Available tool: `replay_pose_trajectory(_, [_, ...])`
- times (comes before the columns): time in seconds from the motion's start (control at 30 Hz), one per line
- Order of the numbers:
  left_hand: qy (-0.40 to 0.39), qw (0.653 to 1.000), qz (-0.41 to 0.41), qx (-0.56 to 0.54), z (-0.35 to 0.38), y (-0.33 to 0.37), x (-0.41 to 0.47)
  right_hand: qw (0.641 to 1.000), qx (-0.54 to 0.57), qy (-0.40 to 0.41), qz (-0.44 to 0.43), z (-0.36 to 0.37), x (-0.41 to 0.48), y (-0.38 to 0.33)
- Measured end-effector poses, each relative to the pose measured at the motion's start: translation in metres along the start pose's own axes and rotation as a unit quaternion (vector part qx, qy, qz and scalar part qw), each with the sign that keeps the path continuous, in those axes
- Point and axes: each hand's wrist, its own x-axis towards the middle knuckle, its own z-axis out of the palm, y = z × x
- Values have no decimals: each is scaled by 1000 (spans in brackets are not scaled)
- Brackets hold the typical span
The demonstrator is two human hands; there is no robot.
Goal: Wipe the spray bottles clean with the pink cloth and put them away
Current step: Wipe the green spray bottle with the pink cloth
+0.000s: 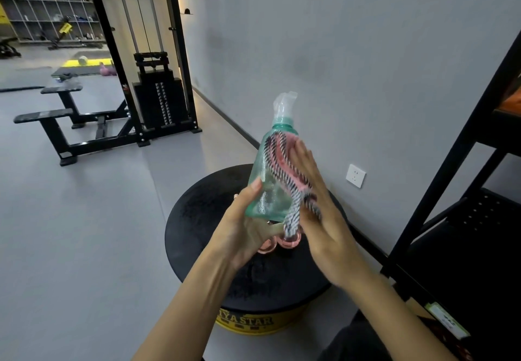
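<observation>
A clear teal spray bottle (pixel 265 180) with a pale translucent nozzle is held up above a round black-topped drum (pixel 203 219). My left hand (pixel 242 228) grips its base, thumb up along the near side. My right hand (pixel 315 197) lies flat with straight fingers and presses a pink cloth with black-and-white striped edges (pixel 284 163) against the bottle's right side. A tail of the cloth hangs below the bottle. Two pink spray bottles (pixel 282 243) stand on the drum, mostly hidden behind my left hand and the cloth.
The drum has a yellow lettered side (pixel 253 324). A black metal shelf rack (pixel 451 219) stands close on the right. A grey wall with a white socket (pixel 355 175) is behind. A cable weight machine (pixel 158 93) and black benches (pixel 56 118) stand at the left on grey floor.
</observation>
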Motion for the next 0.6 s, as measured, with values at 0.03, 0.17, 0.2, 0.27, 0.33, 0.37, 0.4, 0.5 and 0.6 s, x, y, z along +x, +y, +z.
replay_pose_trajectory(0.03, [-9,1000,2,6,2,-1,-1,1000,10,6,15,-4,8,1])
replay_pose_trajectory(0.17, [11,999,20,30,3,-5,-2,998,33,18,56,-13,28,1])
replay_pose_trajectory(0.2, [21,999,23,36,3,-4,-2,998,35,14,54,-13,29,1])
replay_pose_trajectory(0.27, [37,998,25,39,2,-2,-2,999,30,-1,40,-11,21,1])
replay_pose_trajectory(0.33, [56,998,18,34,2,2,-1,1000,16,-20,12,-5,7,1])
replay_pose_trajectory(0.37, [63,997,12,34,1,3,0,1000,5,-27,0,-3,-1,2])
replay_pose_trajectory(0.4, [71,997,7,37,0,3,0,999,-6,-35,-9,1,-10,2])
replay_pose_trajectory(0.5, [86,996,-9,34,-2,5,3,998,-29,-51,-18,8,-27,2])
replay_pose_trajectory(0.6, [65,997,-14,35,-4,3,3,998,-37,-42,-21,8,-26,1])
